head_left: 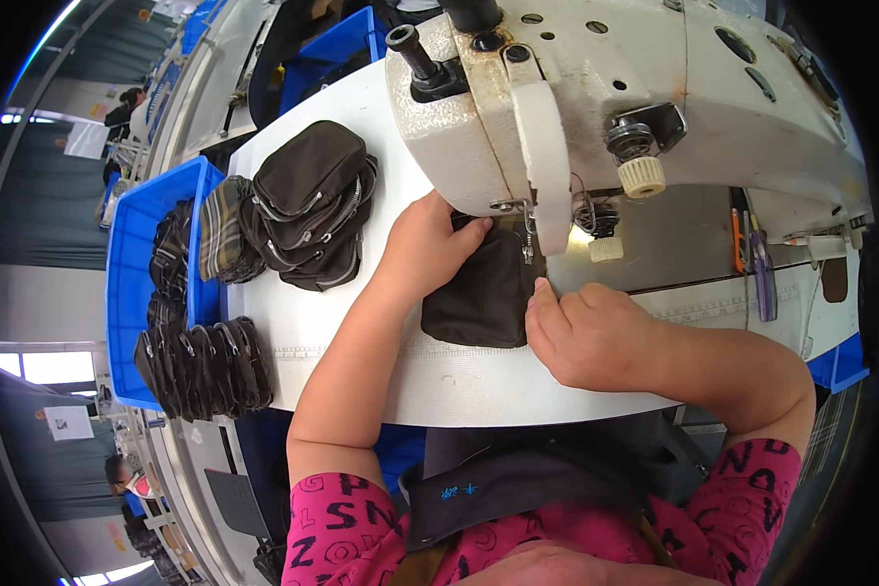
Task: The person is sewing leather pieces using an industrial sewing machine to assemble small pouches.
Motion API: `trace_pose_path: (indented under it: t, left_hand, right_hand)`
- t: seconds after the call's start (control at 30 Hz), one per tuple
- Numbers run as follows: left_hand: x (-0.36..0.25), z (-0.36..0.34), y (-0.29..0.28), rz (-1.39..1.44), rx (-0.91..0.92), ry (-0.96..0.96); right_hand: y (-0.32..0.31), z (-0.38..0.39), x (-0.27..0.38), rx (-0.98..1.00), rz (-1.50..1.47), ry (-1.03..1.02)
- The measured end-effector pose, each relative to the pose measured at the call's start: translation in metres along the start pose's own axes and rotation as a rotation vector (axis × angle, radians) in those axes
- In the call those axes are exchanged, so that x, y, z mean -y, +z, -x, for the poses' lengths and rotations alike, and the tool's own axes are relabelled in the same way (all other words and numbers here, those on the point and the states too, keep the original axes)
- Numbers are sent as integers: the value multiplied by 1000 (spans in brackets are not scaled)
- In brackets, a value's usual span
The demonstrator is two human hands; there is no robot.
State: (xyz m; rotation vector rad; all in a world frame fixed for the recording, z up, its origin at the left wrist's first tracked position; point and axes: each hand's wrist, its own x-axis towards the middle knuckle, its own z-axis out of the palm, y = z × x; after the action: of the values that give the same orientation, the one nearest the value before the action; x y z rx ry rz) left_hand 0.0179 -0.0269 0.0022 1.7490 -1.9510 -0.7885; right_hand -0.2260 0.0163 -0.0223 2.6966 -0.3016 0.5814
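A dark brown fabric pouch [477, 293] lies flat on the white sewing bed, its upper edge under the head of the sewing machine [547, 195]. A short zipper end with a metal pull [528, 249] shows near its right edge, just below the needle area. My left hand [430, 244] grips the pouch's upper left, thumb on top, with its other fingers partly hidden by the machine head. With curled fingers, my right hand [596, 337] pinches the pouch's right edge. The stitching point itself is hidden behind the machine's white lever.
Stacked brown zippered pouches [313, 195] stand left of my left arm, beside plaid fabric pieces [227, 230]. A blue bin [127, 283] holds more, with a row of pouches [205, 366] at its near corner. A purple-handled screwdriver [764, 278] lies at right.
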Motion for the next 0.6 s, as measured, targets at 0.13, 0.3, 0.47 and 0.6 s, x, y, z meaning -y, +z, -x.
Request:
trace_pose_path:
  t: [0.13, 0.3, 0.47, 0.6]
  left_hand:
    - [-15, 4, -4, -58, 41, -126]
    - [-5, 4, 2, -44, 14, -41]
    - [7, 0, 7, -25, -63, 68]
    - [-3, -3, 5, -44, -23, -43]
  right_hand:
    - [-1, 2, -2, 66, -29, -44]
    - [-5, 1, -6, 73, -28, -77]
    - [-1, 0, -3, 74, 15, -71]
    - [5, 3, -2, 56, 22, 2]
